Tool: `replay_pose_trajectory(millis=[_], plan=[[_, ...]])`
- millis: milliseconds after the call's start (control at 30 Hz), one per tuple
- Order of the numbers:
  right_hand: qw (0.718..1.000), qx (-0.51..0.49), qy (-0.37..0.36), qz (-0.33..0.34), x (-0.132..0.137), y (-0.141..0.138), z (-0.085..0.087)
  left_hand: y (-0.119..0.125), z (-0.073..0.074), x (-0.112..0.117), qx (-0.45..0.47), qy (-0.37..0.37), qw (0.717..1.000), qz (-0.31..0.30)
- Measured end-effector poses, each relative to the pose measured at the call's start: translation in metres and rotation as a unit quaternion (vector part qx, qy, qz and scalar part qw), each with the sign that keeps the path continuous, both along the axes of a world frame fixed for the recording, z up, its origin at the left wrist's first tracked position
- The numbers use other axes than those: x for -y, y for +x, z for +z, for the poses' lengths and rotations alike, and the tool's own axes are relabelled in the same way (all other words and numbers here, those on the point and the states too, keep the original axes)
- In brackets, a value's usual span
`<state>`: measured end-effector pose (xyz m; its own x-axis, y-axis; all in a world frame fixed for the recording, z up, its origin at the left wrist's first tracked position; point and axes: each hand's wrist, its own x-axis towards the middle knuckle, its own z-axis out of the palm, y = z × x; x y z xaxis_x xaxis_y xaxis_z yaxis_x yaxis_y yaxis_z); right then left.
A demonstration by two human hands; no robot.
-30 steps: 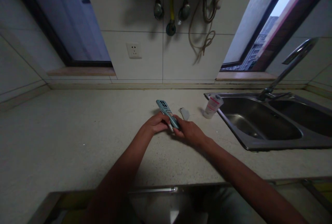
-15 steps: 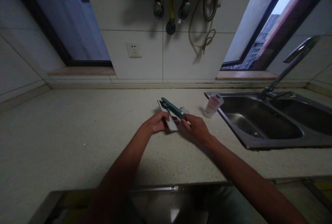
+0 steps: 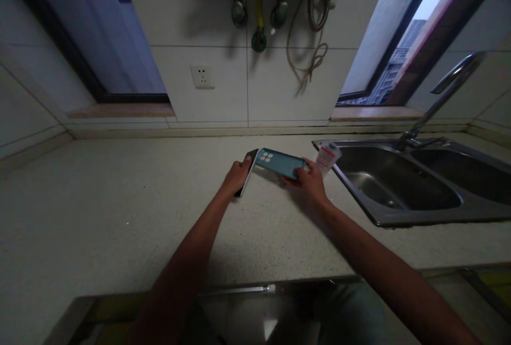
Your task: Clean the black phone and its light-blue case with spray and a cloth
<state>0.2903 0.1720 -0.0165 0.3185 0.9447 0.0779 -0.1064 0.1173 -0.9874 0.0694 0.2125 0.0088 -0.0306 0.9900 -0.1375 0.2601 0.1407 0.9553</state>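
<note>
Left hand (image 3: 237, 177) closed on a smartphone (image 3: 247, 170), which stands tilted on its long edge, dark face showing. Right hand (image 3: 310, 182) wraps the right end of a teal phone case (image 3: 279, 163), back up, camera cut-outs at its left end, just beside the phone. Cannot tell whether the case touches the counter. Just right of the right hand, a pink-labelled plastic container (image 3: 327, 156) stands at the rim of a stainless double sink (image 3: 346, 180), blocking that side; faucet (image 3: 439, 105) beyond. Speckled countertop (image 3: 120, 212) open left and near, to its front edge.
</note>
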Motion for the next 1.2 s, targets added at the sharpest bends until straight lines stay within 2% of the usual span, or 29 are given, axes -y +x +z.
replay_pose_trajectory(millis=[100,233,333,433,567,633,833,1033,1133,1200], plan=[[0.999,-0.035,-0.029,-0.03,-0.003,0.002,-0.003,-0.007,-0.003,-0.003,-0.153,0.023,0.986,0.055],[0.996,-0.075,-0.049,-0.013,-0.004,-0.001,-0.005,-0.017,-0.007,-0.002,-0.229,0.022,0.97,0.074],[0.995,-0.085,-0.06,0.009,-0.002,-0.003,-0.006,-0.021,-0.007,0.0,-0.249,0.035,0.964,0.087],[0.993,-0.088,-0.074,0.032,0.001,-0.005,-0.005,-0.021,-0.004,0.003,-0.28,0.04,0.956,0.076],[0.99,-0.088,-0.099,0.054,0.006,-0.011,-0.004,-0.017,0.0,0.006,-0.411,0.005,0.911,0.034],[0.989,-0.085,-0.107,0.053,0.007,-0.014,-0.004,-0.016,0.001,0.006,-0.446,-0.009,0.895,0.022],[0.99,-0.055,-0.114,0.065,0.008,-0.017,-0.005,-0.019,-0.002,0.003,-0.464,-0.017,0.885,0.021],[0.981,-0.014,-0.133,0.14,0.013,-0.018,-0.002,-0.021,-0.005,0.0,-0.47,-0.016,0.882,0.015],[0.977,0.06,-0.127,0.163,0.015,-0.018,-0.005,-0.021,-0.006,0.0,-0.473,-0.016,0.881,0.011],[0.968,0.149,-0.118,0.162,0.017,-0.018,-0.007,-0.021,-0.006,0.0,-0.475,-0.017,0.88,0.009]])
